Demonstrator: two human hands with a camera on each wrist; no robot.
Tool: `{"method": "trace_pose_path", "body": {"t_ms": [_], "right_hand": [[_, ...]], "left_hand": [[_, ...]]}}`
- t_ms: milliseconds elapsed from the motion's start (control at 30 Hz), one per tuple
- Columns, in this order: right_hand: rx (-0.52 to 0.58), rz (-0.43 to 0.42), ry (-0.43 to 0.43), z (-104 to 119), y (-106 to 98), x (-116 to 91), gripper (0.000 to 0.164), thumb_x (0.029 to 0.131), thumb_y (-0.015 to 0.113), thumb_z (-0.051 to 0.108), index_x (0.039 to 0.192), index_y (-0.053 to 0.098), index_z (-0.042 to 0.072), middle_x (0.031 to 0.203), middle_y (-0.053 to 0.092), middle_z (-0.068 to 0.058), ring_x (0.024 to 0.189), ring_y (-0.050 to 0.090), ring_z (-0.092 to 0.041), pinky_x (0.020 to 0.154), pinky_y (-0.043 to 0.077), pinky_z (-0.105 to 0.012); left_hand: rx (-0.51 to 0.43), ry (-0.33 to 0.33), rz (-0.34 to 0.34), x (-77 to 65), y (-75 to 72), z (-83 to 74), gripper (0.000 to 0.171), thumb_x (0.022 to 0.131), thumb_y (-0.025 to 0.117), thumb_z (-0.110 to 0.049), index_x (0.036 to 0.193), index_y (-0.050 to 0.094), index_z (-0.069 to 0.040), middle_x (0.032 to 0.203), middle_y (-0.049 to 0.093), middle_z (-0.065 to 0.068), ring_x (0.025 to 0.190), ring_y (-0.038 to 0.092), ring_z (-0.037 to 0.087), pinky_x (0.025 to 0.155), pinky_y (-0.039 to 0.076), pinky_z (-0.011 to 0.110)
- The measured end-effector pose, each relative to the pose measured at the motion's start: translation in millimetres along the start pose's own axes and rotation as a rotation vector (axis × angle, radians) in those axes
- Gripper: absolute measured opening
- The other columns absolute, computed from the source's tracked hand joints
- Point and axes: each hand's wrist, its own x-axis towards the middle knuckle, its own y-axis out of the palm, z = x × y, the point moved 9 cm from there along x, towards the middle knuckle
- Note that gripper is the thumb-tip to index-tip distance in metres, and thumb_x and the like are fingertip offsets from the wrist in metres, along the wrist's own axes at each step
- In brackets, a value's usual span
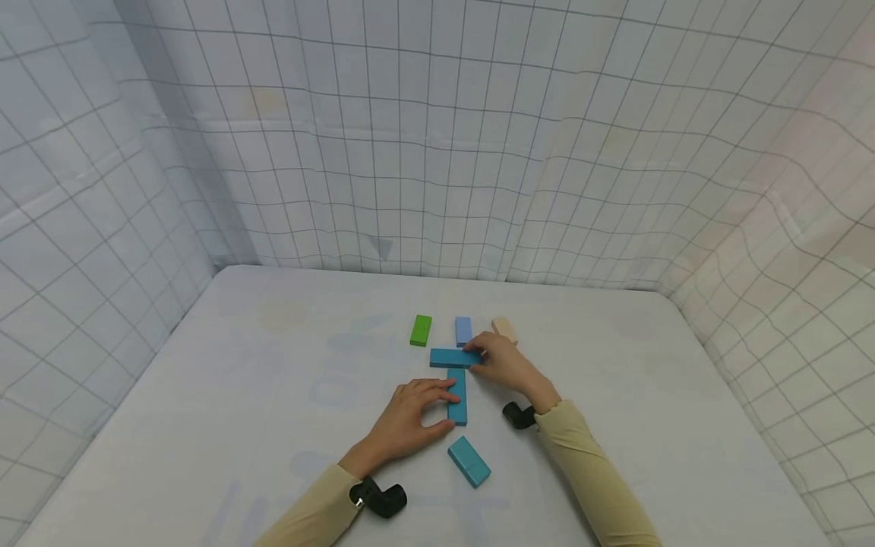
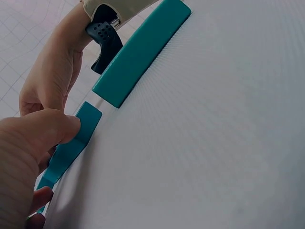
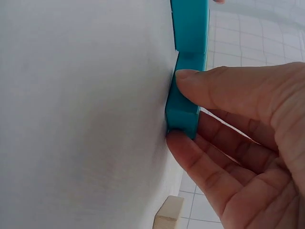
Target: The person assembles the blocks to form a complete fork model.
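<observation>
At the middle of the white table (image 1: 581, 342), the left hand (image 1: 405, 419) holds the blue stem block (image 1: 459, 412) and the right hand (image 1: 507, 363) the blue crossbar block (image 1: 449, 358) of a T.

The right thumb and fingers pinch the crossbar's right end, its long axis running left to right; the left thumb and fingertips curl about the stem, which points away from the person, its far end meeting or nearly meeting the crossbar's near side. Apart and nearer the person, a turquoise block (image 1: 469, 462) slants from far left to near right. Just beyond the crossbar lie a green block (image 1: 421, 330), slightly angled, a light blue block (image 1: 463, 329), pointing away, and a beige block (image 1: 503, 327), slanted, partly behind the right hand.
</observation>
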Motion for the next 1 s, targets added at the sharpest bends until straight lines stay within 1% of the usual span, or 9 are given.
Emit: {"method": "trace_pose_path", "body": {"t_ms": [267,500,633,900,1000], "right_hand": [[0.010,0.015,0.008,1.1,0.6,-1.2,0.028,0.080,0.073,-0.002,0.107,0.064,-0.004,0.105,0.063,-0.013,0.094,0.061,-0.025,0.080,0.050,-0.034],[-0.010,0.020,-0.018,4.7,0.0,-2.3,0.028,0.079,0.073,-0.003,0.106,0.064,-0.004,0.104,0.063,-0.013,0.095,0.060,-0.025,0.080,0.050,-0.032],[-0.010,0.027,-0.018,5.4,0.0,-2.9,0.028,0.080,0.073,-0.003,0.106,0.064,-0.004,0.104,0.062,-0.012,0.095,0.060,-0.025,0.080,0.049,-0.032],[-0.011,0.034,-0.013,6.1,-0.5,-4.2,0.027,0.080,0.073,-0.001,0.106,0.064,-0.002,0.104,0.062,-0.011,0.094,0.060,-0.025,0.080,0.049,-0.033],[-0.007,0.036,-0.011,6.9,-0.2,-4.1,0.027,0.081,0.073,-0.002,0.106,0.063,-0.002,0.105,0.062,-0.012,0.094,0.060,-0.025,0.080,0.049,-0.034]], "left_hand": [[-0.002,0.003,0.006,-0.3,0.0,-1.3,0.032,0.086,0.071,-0.034,0.116,0.066,-0.025,0.138,0.049,-0.007,0.126,0.040,0.012,0.093,0.033,0.043],[0.010,0.005,0.016,-0.6,0.8,-1.3,0.032,0.088,0.069,-0.035,0.118,0.065,-0.026,0.139,0.048,-0.007,0.126,0.040,0.012,0.094,0.033,0.044],[0.013,0.004,0.018,-0.6,0.9,-1.7,0.032,0.088,0.069,-0.036,0.118,0.065,-0.026,0.140,0.048,-0.007,0.126,0.040,0.012,0.094,0.033,0.044],[0.019,0.033,-0.008,-0.9,-0.5,-4.5,0.032,0.087,0.070,-0.035,0.117,0.065,-0.025,0.139,0.049,-0.004,0.125,0.042,0.016,0.091,0.034,0.045],[0.016,0.030,-0.014,-0.9,-0.9,-4.2,0.032,0.086,0.070,-0.034,0.117,0.065,-0.025,0.138,0.049,-0.004,0.125,0.042,0.016,0.091,0.034,0.046]]}}
